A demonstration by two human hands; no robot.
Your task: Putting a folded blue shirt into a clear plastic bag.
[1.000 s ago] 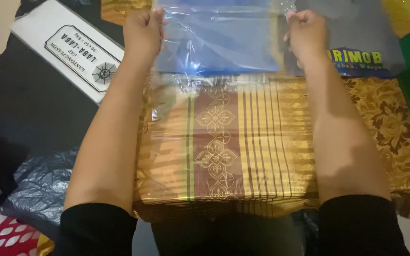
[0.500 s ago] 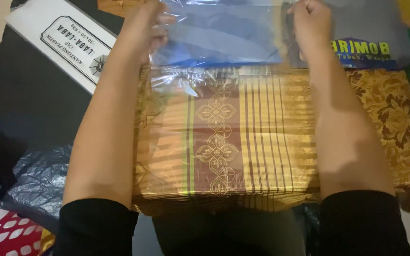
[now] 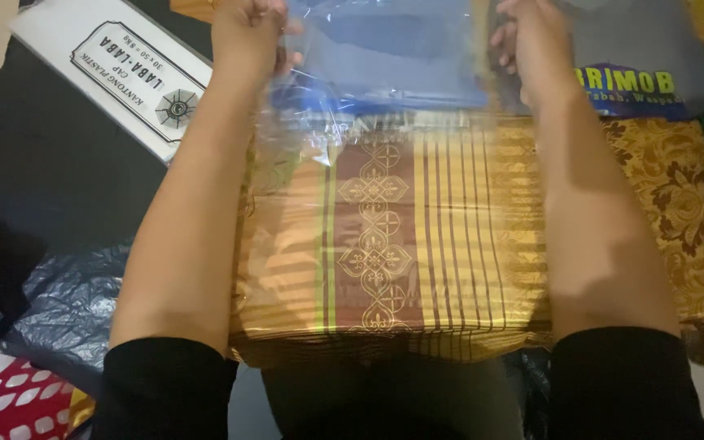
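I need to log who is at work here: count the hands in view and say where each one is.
2. The left hand grips the near-left corner of the clear plastic bag at the top; the right hand grips its right corner. Both sit above the folded gold cloth. No other hands show.

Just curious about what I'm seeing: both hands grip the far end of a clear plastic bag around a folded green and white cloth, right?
Not quite. In the head view the left hand and right hand do grip the clear plastic bag at its far end, but the folded cloth is gold and maroon, not green and white.
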